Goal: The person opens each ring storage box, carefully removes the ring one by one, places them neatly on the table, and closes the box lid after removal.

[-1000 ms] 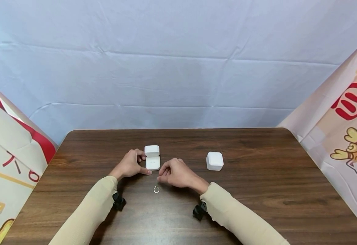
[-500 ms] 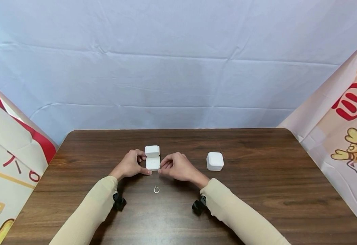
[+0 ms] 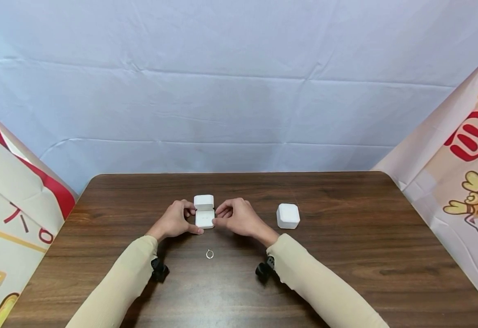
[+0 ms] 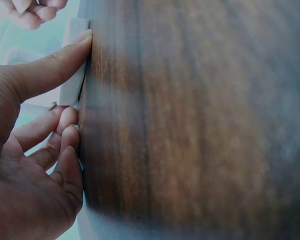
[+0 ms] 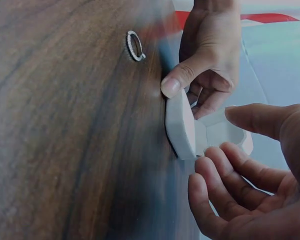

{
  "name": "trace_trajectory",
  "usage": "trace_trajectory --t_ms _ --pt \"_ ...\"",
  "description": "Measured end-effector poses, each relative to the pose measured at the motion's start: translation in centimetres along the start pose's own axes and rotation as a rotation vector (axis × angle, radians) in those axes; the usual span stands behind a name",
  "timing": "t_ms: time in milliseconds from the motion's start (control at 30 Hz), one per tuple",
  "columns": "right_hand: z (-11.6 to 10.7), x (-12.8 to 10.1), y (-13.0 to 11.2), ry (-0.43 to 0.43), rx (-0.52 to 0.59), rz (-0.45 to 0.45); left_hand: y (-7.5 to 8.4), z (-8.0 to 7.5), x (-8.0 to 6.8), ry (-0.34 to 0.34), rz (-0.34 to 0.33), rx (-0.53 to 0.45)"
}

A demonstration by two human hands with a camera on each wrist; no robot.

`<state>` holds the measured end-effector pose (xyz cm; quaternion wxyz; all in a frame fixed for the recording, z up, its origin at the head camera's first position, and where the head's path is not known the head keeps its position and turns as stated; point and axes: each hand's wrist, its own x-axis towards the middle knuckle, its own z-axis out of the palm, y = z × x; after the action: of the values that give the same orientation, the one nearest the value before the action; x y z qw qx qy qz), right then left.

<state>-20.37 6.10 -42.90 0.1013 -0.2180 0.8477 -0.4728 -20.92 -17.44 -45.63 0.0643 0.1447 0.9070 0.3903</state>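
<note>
My left hand (image 3: 174, 222) pinches the open box (image 3: 204, 213) at table (image 3: 345, 255) centre, thumb on its front. My right hand (image 3: 236, 217) hovers loosely curled at its 3 o'clock, holding nothing. The ring (image 3: 209, 254) lies at the box's 6 o'clock.

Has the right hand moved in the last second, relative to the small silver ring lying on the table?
Yes. The right hand has moved away from the small silver ring, farther up the table, to the right side of the open white box.

two white boxes (image 3: 204, 210) (image 3: 287, 215), one ring (image 3: 209, 254), two hands (image 3: 175, 219) (image 3: 239, 219)
</note>
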Motion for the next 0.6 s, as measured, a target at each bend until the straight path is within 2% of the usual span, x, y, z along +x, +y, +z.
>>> trace_trajectory --t_ms 600 --pt "-0.7 1.1 0.2 0.054 -0.002 0.074 0.2 0.0 0.0 -0.004 -0.017 0.001"
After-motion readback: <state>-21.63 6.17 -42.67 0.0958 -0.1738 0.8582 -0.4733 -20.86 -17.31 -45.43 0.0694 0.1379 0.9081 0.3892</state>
